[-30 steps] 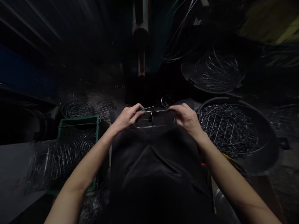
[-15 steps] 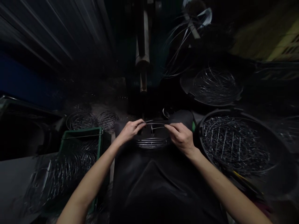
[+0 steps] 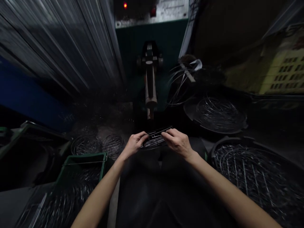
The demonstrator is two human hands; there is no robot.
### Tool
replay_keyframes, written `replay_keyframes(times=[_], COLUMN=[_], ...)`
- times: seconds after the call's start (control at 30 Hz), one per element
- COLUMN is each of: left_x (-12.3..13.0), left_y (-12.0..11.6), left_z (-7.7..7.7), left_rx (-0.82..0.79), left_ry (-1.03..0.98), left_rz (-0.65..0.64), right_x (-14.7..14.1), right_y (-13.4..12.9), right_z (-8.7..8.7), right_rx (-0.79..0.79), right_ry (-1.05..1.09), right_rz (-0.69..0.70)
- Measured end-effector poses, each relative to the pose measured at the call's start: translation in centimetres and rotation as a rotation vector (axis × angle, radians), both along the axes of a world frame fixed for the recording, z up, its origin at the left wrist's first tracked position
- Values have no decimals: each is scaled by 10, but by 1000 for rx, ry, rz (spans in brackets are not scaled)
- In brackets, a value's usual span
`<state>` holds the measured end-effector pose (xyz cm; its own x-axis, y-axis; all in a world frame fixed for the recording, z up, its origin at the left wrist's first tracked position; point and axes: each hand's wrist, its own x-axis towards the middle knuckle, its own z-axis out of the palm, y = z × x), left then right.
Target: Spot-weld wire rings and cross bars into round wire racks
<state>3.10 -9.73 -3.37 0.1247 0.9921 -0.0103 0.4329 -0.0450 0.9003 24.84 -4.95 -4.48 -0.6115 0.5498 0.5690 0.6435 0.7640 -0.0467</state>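
Note:
A small wire rack (image 3: 155, 139) of thin parallel metal wires hangs between my two hands, just below the tip of a machine arm (image 3: 150, 91). My left hand (image 3: 137, 142) pinches its left end between thumb and fingers. At the other end, my right hand (image 3: 177, 141) is closed on the rack's right side, palm down. The rack tilts slightly, its right side farther from me. My fingertips cover parts of both its ends. A dark apron (image 3: 152, 186) lies over my lap beneath.
Round tubs of metal pieces (image 3: 247, 171) and thin wires (image 3: 217, 114) stand at the right. At the left are a green crate (image 3: 82, 158), stacked curved wire racks (image 3: 64, 202) and round grids (image 3: 86, 145). A green machine body (image 3: 130, 41) with a red light stands ahead.
The view has tilted up, showing more of the machine. The wire rack, earlier lying low behind a thin wire between my hands, is now held up between them.

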Motion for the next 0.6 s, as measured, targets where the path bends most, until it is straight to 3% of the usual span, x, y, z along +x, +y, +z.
replay_keyframes(times=[0.2, 0.37, 0.6], left_x=[-23, -33, -40], left_y=[34, 60, 72], left_z=[-5, -10, -5], left_rx=[0, -3, -59], left_ry=[-117, -107, -78], left_rz=[30, -28, -98], right_x=[-23, -27, -26], right_y=[37, 59, 74], right_z=[0, -1, -5], right_rx=[-3, -51, -70], right_ry=[31, 64, 95], right_rz=[11, -20, -8])
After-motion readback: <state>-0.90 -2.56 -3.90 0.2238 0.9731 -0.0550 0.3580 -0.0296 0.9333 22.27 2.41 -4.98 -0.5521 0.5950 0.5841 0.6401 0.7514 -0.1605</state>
